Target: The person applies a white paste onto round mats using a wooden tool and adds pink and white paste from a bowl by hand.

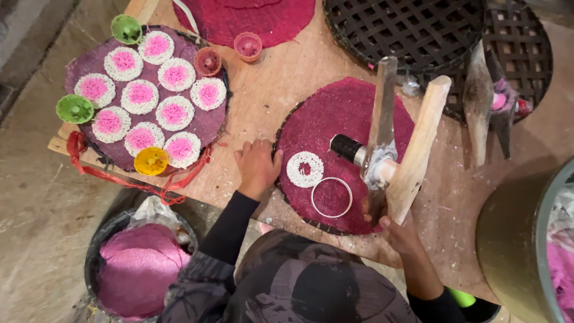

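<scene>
Head view looks down on my bench. My left hand (258,167) rests flat, fingers loose and holding nothing, on the rim of the dark tray (286,200) that carries the red mat (335,116). My right hand (397,230) is closed around the lower end of the wooden press (418,146), whose black nozzle (345,147) points at a white lace ring (305,169) freshly laid on the mat. Just beside it lies a thin metal hoop (331,197), with only red inside.

I judge the work partly done: the far tray (81,63) already holds ten white-and-pink rounds (140,94), while this mat has one ring without a pink centre.

Open mat remains above and to the right of the ring. The bench edge runs close under my left wrist, with a bucket (95,251) of pink dough below it.
</scene>
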